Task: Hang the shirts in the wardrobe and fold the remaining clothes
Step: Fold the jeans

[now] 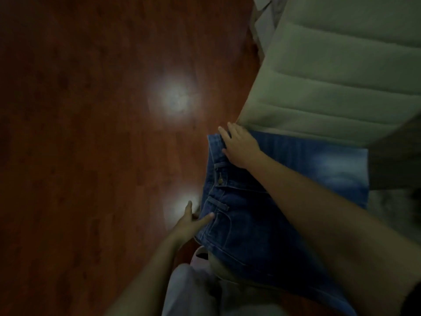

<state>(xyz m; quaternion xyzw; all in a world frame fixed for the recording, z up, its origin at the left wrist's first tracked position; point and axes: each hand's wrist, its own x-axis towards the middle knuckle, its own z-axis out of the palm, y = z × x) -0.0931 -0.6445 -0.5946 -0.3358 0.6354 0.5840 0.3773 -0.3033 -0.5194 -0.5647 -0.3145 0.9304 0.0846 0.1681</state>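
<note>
The jeans [250, 229] lie across the bed [319, 76] edge, waistband between the hands. The right hand [239, 149] presses flat on the far end. The left hand [191, 224] pinches the near end.

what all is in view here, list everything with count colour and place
jeans: one, blue denim, centre to lower right, waistband on the floor side
padded surface: one, pale green-beige, upper right, bordering the jeans
wooden floor: one, reddish brown, left, two light glares on it
pale cloth: one, grey-white, top, beside the padded surface; kind unclear
rounded object: one, whitish, under the jeans' near edge; too dim to name
trouser legs: light grey, bottom centre
left hand: near end of the waistband, index finger on the denim, grip unclear
right hand: far end of the waistband, fingers spread flat
</note>
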